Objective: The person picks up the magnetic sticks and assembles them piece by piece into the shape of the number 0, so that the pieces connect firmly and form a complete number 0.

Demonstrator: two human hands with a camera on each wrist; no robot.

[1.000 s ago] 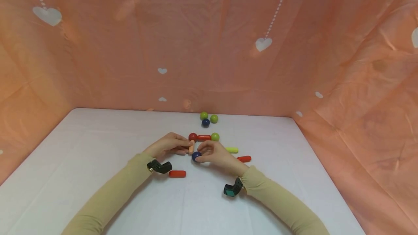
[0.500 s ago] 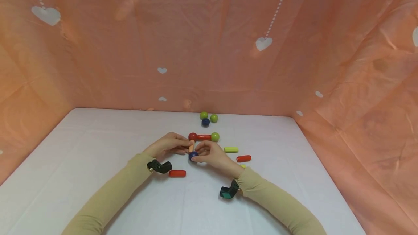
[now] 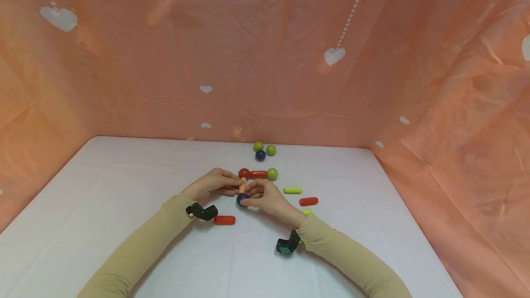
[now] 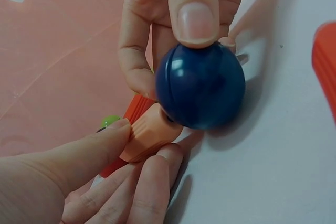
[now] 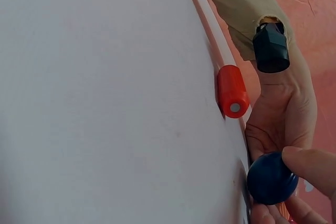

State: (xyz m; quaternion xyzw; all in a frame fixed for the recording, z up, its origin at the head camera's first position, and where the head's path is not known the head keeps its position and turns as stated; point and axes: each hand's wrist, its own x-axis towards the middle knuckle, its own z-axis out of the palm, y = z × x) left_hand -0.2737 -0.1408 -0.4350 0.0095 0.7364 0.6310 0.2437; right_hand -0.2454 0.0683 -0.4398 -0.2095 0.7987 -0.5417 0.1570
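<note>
At the middle of the white table (image 3: 124, 187), the dark blue ball (image 3: 242, 198) sits pinched between thumb and fingertips of the right hand (image 3: 267, 197), pressed against the near end of the peach rod (image 3: 243, 186), which the left hand (image 3: 213, 184) pinches steady. Both hands meet over that joint. Beyond, the rod meets the red ball (image 3: 244, 173), red rod (image 3: 258, 174) and green ball (image 3: 272, 174). A sideways nudge could likely pop the ball off and send it rolling toward the loose red rod (image 3: 224, 220), or twist that far row askew.
</note>
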